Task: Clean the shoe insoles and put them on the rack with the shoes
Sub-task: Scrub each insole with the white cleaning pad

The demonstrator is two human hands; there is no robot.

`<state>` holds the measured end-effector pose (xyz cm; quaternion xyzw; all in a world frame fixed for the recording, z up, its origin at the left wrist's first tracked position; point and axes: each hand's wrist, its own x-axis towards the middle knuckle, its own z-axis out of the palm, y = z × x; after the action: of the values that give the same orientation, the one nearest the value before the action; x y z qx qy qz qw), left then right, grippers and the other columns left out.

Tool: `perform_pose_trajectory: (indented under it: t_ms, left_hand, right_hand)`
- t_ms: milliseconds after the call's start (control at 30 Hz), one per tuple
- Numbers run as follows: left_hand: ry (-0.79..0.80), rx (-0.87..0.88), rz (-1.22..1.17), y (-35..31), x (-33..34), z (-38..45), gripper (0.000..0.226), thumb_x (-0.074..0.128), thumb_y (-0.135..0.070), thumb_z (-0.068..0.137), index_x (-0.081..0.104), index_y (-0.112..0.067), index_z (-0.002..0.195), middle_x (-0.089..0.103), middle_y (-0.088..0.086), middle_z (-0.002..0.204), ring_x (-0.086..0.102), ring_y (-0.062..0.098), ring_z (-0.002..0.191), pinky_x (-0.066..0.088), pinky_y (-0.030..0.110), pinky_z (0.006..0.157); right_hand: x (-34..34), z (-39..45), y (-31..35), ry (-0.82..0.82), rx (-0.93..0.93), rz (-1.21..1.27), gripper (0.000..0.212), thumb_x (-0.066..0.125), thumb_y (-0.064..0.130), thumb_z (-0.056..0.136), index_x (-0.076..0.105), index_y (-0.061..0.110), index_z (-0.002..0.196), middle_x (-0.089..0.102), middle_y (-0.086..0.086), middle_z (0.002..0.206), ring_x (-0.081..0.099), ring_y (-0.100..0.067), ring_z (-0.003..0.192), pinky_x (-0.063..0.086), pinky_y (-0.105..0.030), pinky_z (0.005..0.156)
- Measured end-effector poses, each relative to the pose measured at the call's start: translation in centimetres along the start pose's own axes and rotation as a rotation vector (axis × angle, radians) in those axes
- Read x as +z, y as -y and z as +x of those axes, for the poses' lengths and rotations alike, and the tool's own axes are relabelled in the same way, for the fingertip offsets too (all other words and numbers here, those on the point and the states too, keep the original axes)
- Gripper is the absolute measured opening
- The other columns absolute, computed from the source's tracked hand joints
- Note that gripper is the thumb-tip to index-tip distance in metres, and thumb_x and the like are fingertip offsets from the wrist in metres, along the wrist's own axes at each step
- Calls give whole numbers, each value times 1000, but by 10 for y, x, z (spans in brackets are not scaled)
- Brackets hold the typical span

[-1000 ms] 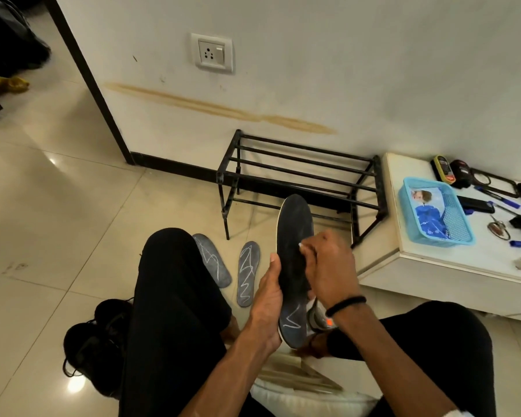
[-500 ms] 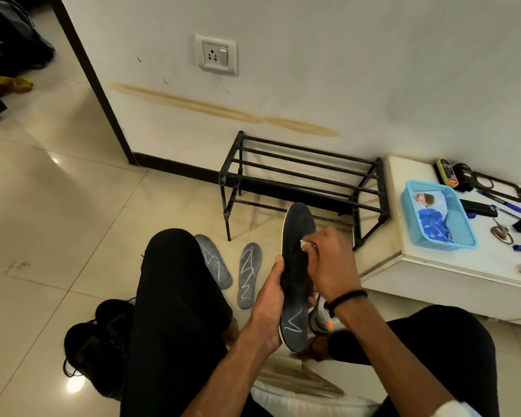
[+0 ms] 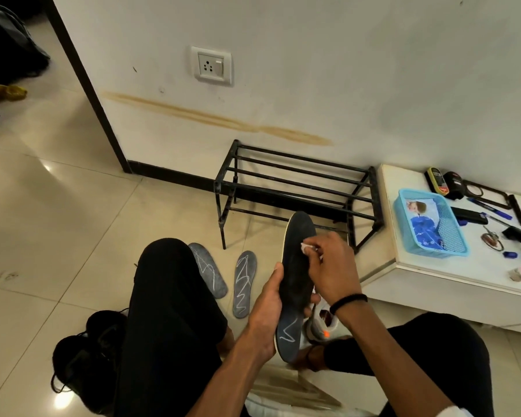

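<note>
My left hand [image 3: 265, 311] grips a dark insole [image 3: 295, 275] along its left edge, holding it upright with white chalk scribbles near its heel. My right hand [image 3: 331, 266] pinches a small white wipe [image 3: 306, 247] and presses it on the insole's upper part. Two grey insoles with white scribbles lie on the floor, one [image 3: 209, 267] beside my left knee and one [image 3: 245, 282] to its right. A black metal rack [image 3: 298, 188] stands against the wall with bare bars. Black shoes [image 3: 88, 356] sit by my left leg; a grey shoe [image 3: 324, 325] shows under my right wrist.
A low white table [image 3: 433, 275] stands to the right, carrying a blue basket [image 3: 430, 224], pens and small tools. A wall socket [image 3: 211, 66] is above the rack. Tiled floor stretches to the left, with bags at the far left.
My right hand has slid the wipe up the insole toward its toe end. The left hand keeps its grip. The camera has tilted slightly.
</note>
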<state>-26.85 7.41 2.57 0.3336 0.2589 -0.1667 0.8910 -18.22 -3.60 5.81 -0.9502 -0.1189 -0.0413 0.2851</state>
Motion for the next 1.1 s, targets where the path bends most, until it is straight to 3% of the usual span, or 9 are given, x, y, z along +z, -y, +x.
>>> perform_pose_trajectory:
  t_ms: [133, 267, 367, 433, 533, 700, 800, 967, 1100]
  left_hand:
    - [-18, 3, 1, 4, -2, 0, 55, 47, -54, 102, 72, -10, 123, 73, 21, 115, 70, 33, 96, 55, 44, 82]
    - [10, 85, 71, 5, -6, -5, 41, 39, -51, 105, 65, -26, 125, 78, -4, 110, 72, 7, 106, 55, 28, 90]
    - [-9, 69, 41, -3, -1, -9, 49, 42, -53, 104, 73, -19, 121, 74, 15, 118, 70, 27, 112, 52, 44, 99]
    - [13, 61, -5, -5, 2, -8, 55, 44, -55, 101, 76, -12, 116, 71, 25, 117, 67, 38, 100, 51, 48, 86]
    - [74, 59, -15, -4, 4, -7, 60, 44, -53, 102, 67, -3, 126, 71, 26, 110, 69, 31, 82, 55, 40, 71]
    - [35, 183, -252, -23, 3, -4, 55, 81, -61, 67, 77, -11, 88, 67, 18, 86, 67, 22, 78, 56, 40, 84]
    - [30, 135, -314, -30, -8, -3, 47, 54, -47, 100, 78, -7, 108, 72, 20, 99, 74, 24, 88, 51, 41, 93]
    - [84, 76, -243, -23, -9, -14, 63, 45, -49, 102, 58, -1, 140, 59, 25, 140, 57, 36, 132, 40, 48, 116]
    - [66, 78, -169, -16, -1, -14, 57, 47, -49, 99, 77, -2, 110, 72, 21, 101, 71, 29, 84, 60, 35, 73]
  right_hand:
    - [4, -10, 14, -3, 9, -9, 11, 62, 16, 96, 71, 19, 102, 59, 3, 103, 56, -14, 96, 51, -30, 88]
    - [10, -44, 43, 78, -139, -8, 17, 56, 21, 99, 71, 21, 108, 56, 7, 105, 51, -8, 97, 42, -16, 88]
    - [5, -23, 33, -6, -110, -128, 16, 59, 27, 98, 71, 27, 107, 60, 8, 105, 51, -12, 99, 42, -29, 87]
    - [1, -1, 24, -44, -43, -100, 13, 63, 21, 95, 72, 24, 103, 63, 4, 103, 55, -16, 100, 45, -33, 90]
    - [-7, 16, 18, -39, 53, 92, 9, 68, 16, 92, 73, 20, 99, 66, 1, 99, 59, -14, 94, 51, -38, 91]
    - [-4, -16, 32, 123, -67, 157, 12, 63, 24, 96, 69, 27, 106, 59, 11, 106, 55, -6, 102, 50, -32, 95]
    - [5, -43, 42, 140, -134, 130, 17, 60, 19, 98, 69, 24, 111, 55, 12, 109, 51, -4, 104, 48, -25, 94]
    - [-1, -64, 43, 138, -179, -165, 20, 64, 23, 94, 71, 29, 112, 62, 8, 108, 56, -13, 105, 43, -40, 98]
    - [-15, -41, 33, 86, -57, -254, 19, 63, 22, 96, 71, 23, 113, 62, 0, 108, 54, -20, 107, 45, -37, 97]
